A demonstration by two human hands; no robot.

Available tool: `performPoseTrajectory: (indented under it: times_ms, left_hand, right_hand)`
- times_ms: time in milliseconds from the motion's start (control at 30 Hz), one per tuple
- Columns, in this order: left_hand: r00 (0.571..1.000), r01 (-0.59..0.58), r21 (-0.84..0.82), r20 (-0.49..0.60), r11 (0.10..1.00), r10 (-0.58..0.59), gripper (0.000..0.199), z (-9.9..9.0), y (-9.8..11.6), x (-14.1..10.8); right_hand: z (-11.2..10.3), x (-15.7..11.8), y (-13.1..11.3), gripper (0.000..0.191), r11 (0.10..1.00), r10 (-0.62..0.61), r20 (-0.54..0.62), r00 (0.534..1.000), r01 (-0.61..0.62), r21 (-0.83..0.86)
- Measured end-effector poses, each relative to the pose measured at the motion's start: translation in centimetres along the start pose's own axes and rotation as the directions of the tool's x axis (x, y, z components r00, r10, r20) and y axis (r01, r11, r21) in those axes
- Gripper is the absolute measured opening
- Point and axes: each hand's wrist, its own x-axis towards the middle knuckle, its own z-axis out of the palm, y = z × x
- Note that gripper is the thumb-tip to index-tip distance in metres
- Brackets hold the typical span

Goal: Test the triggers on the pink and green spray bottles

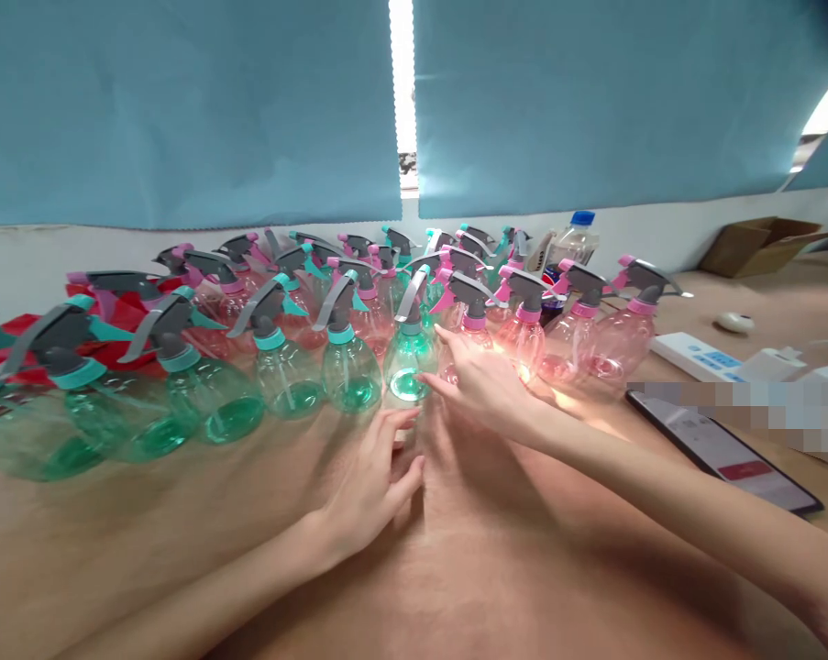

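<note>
Several spray bottles stand in rows on a wooden table point(455, 577). The front row has green bottles on the left and pink ones on the right. My right hand point(479, 385), fingers apart and empty, is at the right side of a green bottle point(408, 353) near the middle; whether it touches is unclear. A pink bottle point(474, 337) stands partly hidden behind that hand. My left hand point(379, 472) hovers low over the table in front of the green bottles, fingers loosely curved and apart, with nothing in it.
Red material point(121, 353) lies among the left bottles. A blue-capped drink bottle point(575, 240) stands behind the pink ones. On the right are a phone point(720, 449), a white power strip point(695, 356), a white mouse point(734, 323) and an open cardboard box point(757, 246). Blue blinds point(193, 110) hang behind.
</note>
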Motion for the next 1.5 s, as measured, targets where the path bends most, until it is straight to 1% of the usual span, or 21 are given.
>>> performPoseTrajectory:
  times_ms: [100,167,200,267,333,400,467,600,733,867,967,1067,1133,1200,1267,1333,1400,1500]
  left_hand:
    - [1.000,-0.023,0.019,0.018,1.000,0.022,0.042,0.3,0.3,-0.2]
    - [1.000,-0.019,0.025,0.021,1.000,0.018,0.042,0.3,0.4,-0.3]
    - [1.000,-0.014,0.025,0.018,1.000,0.014,0.041,0.2,0.4,-0.4]
    - [1.000,-0.005,0.021,0.009,1.000,0.005,0.039,0.1,0.4,-0.4]
    - [1.000,0.004,0.013,0.010,1.000,-0.005,0.036,0.2,0.5,-0.1]
    - [1.000,0.023,0.007,0.018,1.000,-0.023,0.033,0.4,0.6,0.2]
    - [0.999,0.034,0.003,0.024,0.999,-0.034,0.031,0.9,0.8,0.6]
    - [1.000,0.004,-0.027,0.014,1.000,-0.003,0.028,1.9,1.5,1.3]
    - [1.000,-0.029,-0.043,-0.001,0.999,0.029,0.024,2.4,2.3,2.0]
    - [1.000,-0.025,-0.059,-0.010,0.998,0.025,0.022,2.6,2.8,2.4]
    - [1.000,-0.011,-0.088,-0.011,0.996,0.010,0.021,2.7,2.9,2.6]
    - [0.999,0.017,-0.109,-0.034,0.994,-0.021,0.019,2.7,3.0,3.1]
    - [0.996,0.034,-0.107,-0.081,0.994,-0.043,0.017,2.4,3.1,3.6]
    - [0.987,0.044,-0.115,-0.150,0.992,-0.061,0.016,2.0,3.3,4.4]
    - [0.972,0.023,-0.133,-0.229,0.991,-0.053,0.018,1.5,3.5,5.4]
    - [0.955,-0.041,-0.121,-0.298,0.992,0.003,0.027,1.2,3.8,6.3]
    - [0.952,-0.095,-0.102,-0.301,0.990,0.060,0.041,1.0,4.2,7.2]
    - [0.966,-0.115,-0.089,-0.243,0.989,0.090,0.055,1.4,5.2,8.1]
  right_hand:
    - [-0.8,-1.0,1.2,0.041,0.994,-0.068,-0.085,0.994,0.075,0.082]
    - [-1.3,-1.9,2.6,0.025,0.989,-0.056,-0.151,0.987,0.075,0.124]
    - [-1.6,-2.4,3.4,0.022,0.988,-0.037,-0.173,0.984,0.062,0.141]
    - [-1.8,-3.2,5.0,0.023,0.986,0.032,-0.247,0.968,0.009,0.164]
    - [-1.8,-3.6,6.3,0.032,0.981,0.103,-0.287,0.952,-0.049,0.188]
    - [-1.6,-3.4,7.1,0.044,0.971,0.143,-0.255,0.956,-0.086,0.221]
    - [-1.0,-2.7,7.4,0.054,0.963,0.155,-0.208,0.966,-0.101,0.249]
    - [0.1,-0.8,7.2,0.070,0.947,0.124,-0.153,0.980,-0.071,0.313]
    - [0.7,0.5,6.5,0.078,0.948,0.158,-0.127,0.979,-0.114,0.296]
    - [0.7,1.0,5.9,0.072,0.943,0.222,-0.072,0.972,-0.195,0.271]
    - [0.5,0.9,5.8,0.065,0.940,0.235,-0.056,0.970,-0.213,0.265]
    - [0.3,0.3,5.8,0.063,0.944,0.227,-0.046,0.973,-0.208,0.256]
    - [-0.1,-0.5,5.8,0.065,0.946,0.211,-0.027,0.977,-0.197,0.258]
    - [-0.5,-1.5,5.6,0.066,0.945,0.199,-0.017,0.980,-0.187,0.269]
    - [-1.1,-2.7,5.4,0.065,0.944,0.183,-0.023,0.983,-0.169,0.284]
    - [-1.7,-3.8,5.1,0.062,0.945,0.156,-0.033,0.987,-0.139,0.296]
    - [-2.3,-4.9,4.8,0.062,0.946,0.136,-0.029,0.990,-0.122,0.299]
    - [-2.7,-6.2,4.3,0.057,0.955,0.101,-0.022,0.995,-0.091,0.282]
